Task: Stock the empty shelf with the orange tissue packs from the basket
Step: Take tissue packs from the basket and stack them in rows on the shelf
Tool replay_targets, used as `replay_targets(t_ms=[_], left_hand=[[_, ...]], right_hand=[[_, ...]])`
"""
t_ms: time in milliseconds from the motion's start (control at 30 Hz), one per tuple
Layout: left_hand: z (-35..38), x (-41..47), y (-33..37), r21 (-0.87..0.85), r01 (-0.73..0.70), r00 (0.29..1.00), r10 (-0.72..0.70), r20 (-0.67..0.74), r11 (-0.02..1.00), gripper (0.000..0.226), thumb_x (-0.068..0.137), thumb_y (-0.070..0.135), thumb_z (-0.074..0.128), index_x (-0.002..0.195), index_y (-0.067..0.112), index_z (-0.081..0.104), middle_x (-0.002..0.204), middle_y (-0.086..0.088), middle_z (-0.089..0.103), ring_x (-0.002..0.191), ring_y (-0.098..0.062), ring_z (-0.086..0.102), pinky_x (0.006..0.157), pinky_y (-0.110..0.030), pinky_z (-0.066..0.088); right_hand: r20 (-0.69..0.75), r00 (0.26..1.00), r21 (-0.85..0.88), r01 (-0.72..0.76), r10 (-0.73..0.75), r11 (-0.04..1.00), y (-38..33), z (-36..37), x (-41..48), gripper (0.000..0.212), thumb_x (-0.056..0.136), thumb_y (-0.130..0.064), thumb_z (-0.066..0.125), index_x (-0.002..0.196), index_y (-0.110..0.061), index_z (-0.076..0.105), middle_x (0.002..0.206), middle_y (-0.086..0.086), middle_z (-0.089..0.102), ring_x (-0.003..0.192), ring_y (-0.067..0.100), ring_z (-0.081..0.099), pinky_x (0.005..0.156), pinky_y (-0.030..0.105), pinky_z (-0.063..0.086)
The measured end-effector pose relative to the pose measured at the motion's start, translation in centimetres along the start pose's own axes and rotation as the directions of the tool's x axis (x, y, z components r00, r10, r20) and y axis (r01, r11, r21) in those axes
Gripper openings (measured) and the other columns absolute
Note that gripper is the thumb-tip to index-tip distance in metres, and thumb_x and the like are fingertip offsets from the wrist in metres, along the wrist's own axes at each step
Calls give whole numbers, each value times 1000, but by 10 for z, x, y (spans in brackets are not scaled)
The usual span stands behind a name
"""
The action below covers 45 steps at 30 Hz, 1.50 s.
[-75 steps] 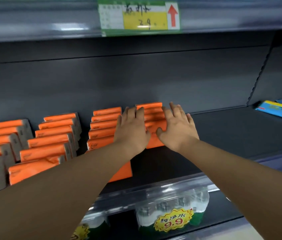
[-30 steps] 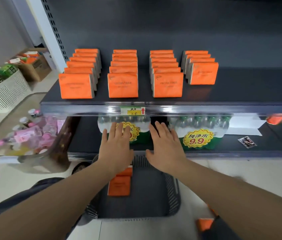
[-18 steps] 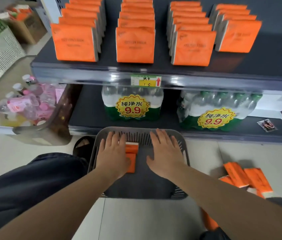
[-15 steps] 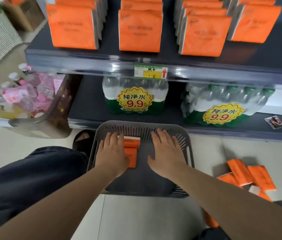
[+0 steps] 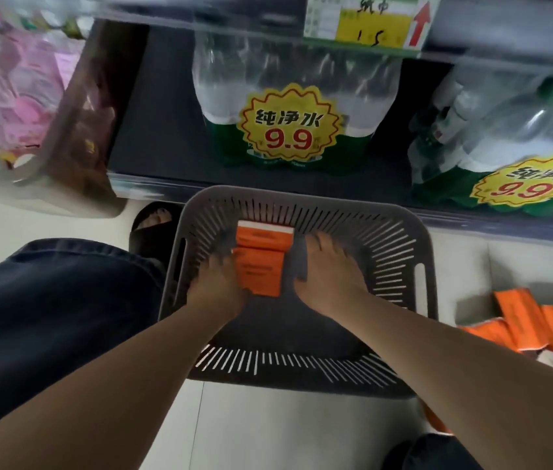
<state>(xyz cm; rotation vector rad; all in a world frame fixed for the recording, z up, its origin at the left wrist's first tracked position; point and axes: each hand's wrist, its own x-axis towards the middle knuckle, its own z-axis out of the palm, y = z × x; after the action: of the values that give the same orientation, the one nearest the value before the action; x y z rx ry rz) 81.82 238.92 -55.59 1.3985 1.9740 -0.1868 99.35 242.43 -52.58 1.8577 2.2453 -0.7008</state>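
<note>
Beyond both hands, a dark lower shelf spans the view, and a leg in dark trousers fills the space to the left of the left forearm. Both hands reach down into a grey slotted basket on the floor. Past the fingertips, on the shelf, stand two shrink-wrapped water bottle packs with yellow 9.9 stickers. A clear bin of pink items sits far to the left. The left hand lies against the left edge of the orange tissue packs in the basket. Its fingers are blurred, so I cannot tell whether it grips them. The right hand has its fingers spread and relaxed, just right of the packs, with a strip of basket floor between. Loose orange packs lie on the floor right of the right forearm. A price tag hangs high above the hands.
</note>
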Motion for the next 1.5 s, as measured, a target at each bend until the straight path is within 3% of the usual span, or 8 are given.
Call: replay_targets(t_ms=[233, 367, 467, 533, 833, 1200, 1333, 1500], left_hand=[[20, 47, -6, -59, -7, 999, 9, 31, 998, 89, 80, 24, 69, 149, 6, 17, 148, -20, 27, 135, -35, 34, 110, -38, 30], [30, 71, -8, -59, 7, 998, -3, 67, 998, 80, 79, 26, 74, 142, 2, 31, 148, -21, 29, 134, -36, 36, 109, -36, 32], [34, 83, -6, 15, -45, 997, 44, 61, 999, 88, 82, 36, 70, 149, 8, 21, 154, -18, 23, 141, -32, 25, 118, -36, 17], [38, 88, -6, -23, -29, 998, 30, 61, 999, 92, 79, 33, 74, 148, 5, 20, 153, -19, 24, 141, -32, 25, 118, -37, 17], [47, 86, -10, -57, 15, 1000, -15, -6, 998, 113, 67, 27, 86, 150, 3, 13, 154, -16, 23, 141, -28, 28, 118, -36, 24], [52, 75, -15, -294, -84, 996, 72, -51, 952, 86, 68, 8, 84, 134, 10, 30, 138, -11, 45, 124, -26, 49, 102, -39, 44], [47, 72, -15, -250, -62, 997, 47, -64, 966, 89, 67, 7, 84, 138, 3, 32, 139, -18, 42, 125, -30, 48, 104, -36, 40], [38, 62, -17, -149, -96, 995, 92, -33, 984, 56, 74, 6, 76, 123, -1, 51, 126, -21, 54, 114, -32, 54, 93, -30, 39]], right_hand=[[66, 997, 97, 28, -34, 995, 1, 28, 43, 73, 83, -32, 62, 144, -16, 26, 144, 6, 29, 128, 27, 41, 103, 42, 39], [79, 996, 159, 25, -38, 987, 1, 42, 58, 63, 86, -28, 62, 140, -18, 32, 140, 4, 30, 118, 25, 47, 97, 40, 45], [46, 998, 181, 25, -34, 983, 3, 50, 66, 51, 88, -19, 58, 135, -17, 37, 136, 4, 29, 107, 24, 51, 86, 34, 45], [19, 999, 189, 32, -36, 981, 4, 55, 69, 45, 90, -17, 55, 132, -16, 39, 133, 5, 30, 103, 24, 51, 81, 32, 43], [27, 1000, 290, -1, -7, 957, 8, 67, 73, 31, 91, -19, 55, 121, -13, 49, 126, 7, 38, 103, 21, 50, 91, 36, 47], [95, 995, 329, -68, 38, 942, 18, 65, 74, 32, 94, -18, 53, 125, -12, 50, 126, 8, 48, 110, 23, 54, 93, 39, 49], [99, 994, 362, -78, 45, 929, 21, 58, 69, 32, 92, -19, 57, 123, -12, 51, 125, 7, 49, 109, 22, 55, 92, 36, 49], [139, 989, 439, -109, 53, 892, 27, 40, 61, 27, 90, -22, 60, 114, -11, 54, 114, 7, 54, 97, 17, 55, 78, 28, 44]])
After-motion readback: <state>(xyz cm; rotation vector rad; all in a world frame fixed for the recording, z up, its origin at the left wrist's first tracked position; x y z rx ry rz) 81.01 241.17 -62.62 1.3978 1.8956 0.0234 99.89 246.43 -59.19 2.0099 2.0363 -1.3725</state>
